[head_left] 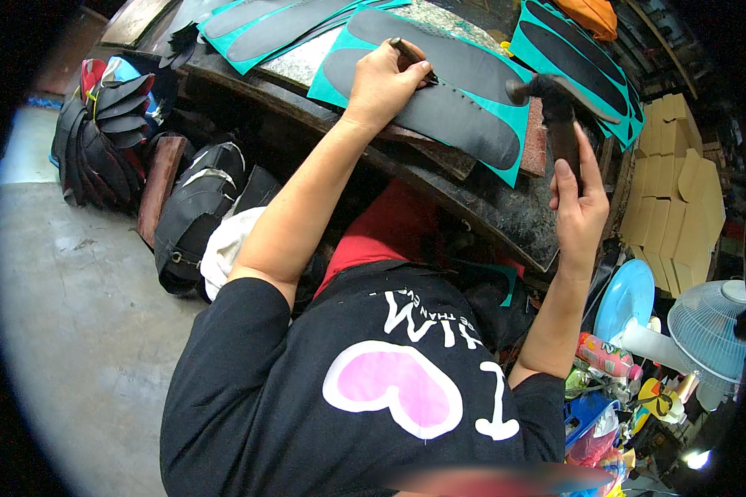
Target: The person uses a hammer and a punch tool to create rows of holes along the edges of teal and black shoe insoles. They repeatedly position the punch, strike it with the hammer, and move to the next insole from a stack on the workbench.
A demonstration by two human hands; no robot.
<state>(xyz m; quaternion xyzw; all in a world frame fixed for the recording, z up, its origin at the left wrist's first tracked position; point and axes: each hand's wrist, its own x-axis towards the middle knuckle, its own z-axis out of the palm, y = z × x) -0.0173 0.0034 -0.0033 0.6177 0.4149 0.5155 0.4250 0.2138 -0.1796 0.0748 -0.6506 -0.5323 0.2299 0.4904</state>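
My left hand (pixel 384 84) grips a slim dark punch (pixel 404 50), its tip on a teal sheet (pixel 518 157) bearing black sole-shaped pieces (pixel 460 116). A row of small marks runs along one black piece from the punch tip toward the right. My right hand (pixel 578 203) is wrapped around the handle of a hammer (pixel 564 141), raised over the right end of the sheet. The hammer's head is apart from the punch. Under the sheet lies a reddish-brown block (pixel 439 153), partly hidden, on the dark worktable (pixel 514 224).
More teal sheets with black soles lie at the far left (pixel 265 37) and far right (pixel 576 62) of the table. Black sole pieces (pixel 108 149) hang in a bunch at left, near a black bag (pixel 199 215). Cardboard boxes (pixel 671 199) and a fan (pixel 709 327) stand at right.
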